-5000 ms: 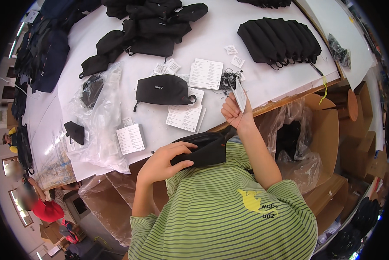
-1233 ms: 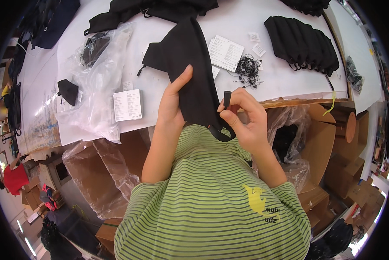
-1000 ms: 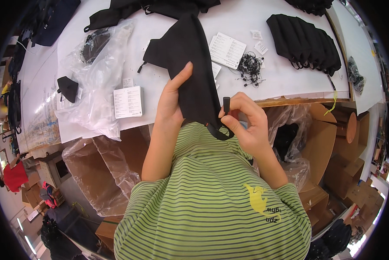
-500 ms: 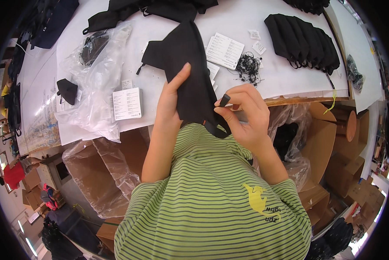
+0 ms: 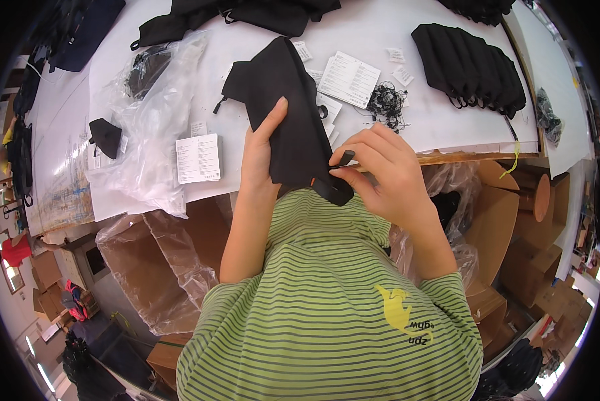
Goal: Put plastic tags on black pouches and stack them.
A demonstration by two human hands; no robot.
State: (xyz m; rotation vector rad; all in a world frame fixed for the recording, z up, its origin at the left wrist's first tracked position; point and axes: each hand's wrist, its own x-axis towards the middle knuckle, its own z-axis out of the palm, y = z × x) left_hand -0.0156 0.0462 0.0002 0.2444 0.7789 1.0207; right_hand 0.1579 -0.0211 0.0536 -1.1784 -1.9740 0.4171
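A black fabric pouch [image 5: 286, 107] is held up over the table's near edge, with a loop at its lower end and a small red tag beside that loop. Wrapped round its left side, thumb on top, is my left hand [image 5: 261, 150], closed on the fabric. At the pouch's lower right edge my right hand [image 5: 387, 174] pinches a small black tab [image 5: 346, 158] between thumb and fingers. Whether the tab is joined to the pouch is hidden by the fingertips. Another black fabric piece with a cord pull [image 5: 218, 105] lies behind the pouch.
On the white table are stacks of printed cards [image 5: 199, 159], a tangle of black cords [image 5: 388, 103], small white packets [image 5: 401, 75], clear plastic bags [image 5: 156, 140] and a row of black pouches [image 5: 470, 70]. Open cardboard boxes [image 5: 153, 267] lined with plastic stand below the table edge.
The pouch's top has tipped lower, uncovering a packet and a small black loop behind it. My right hand has turned slightly, still pinching the tab near the pouch's edge.
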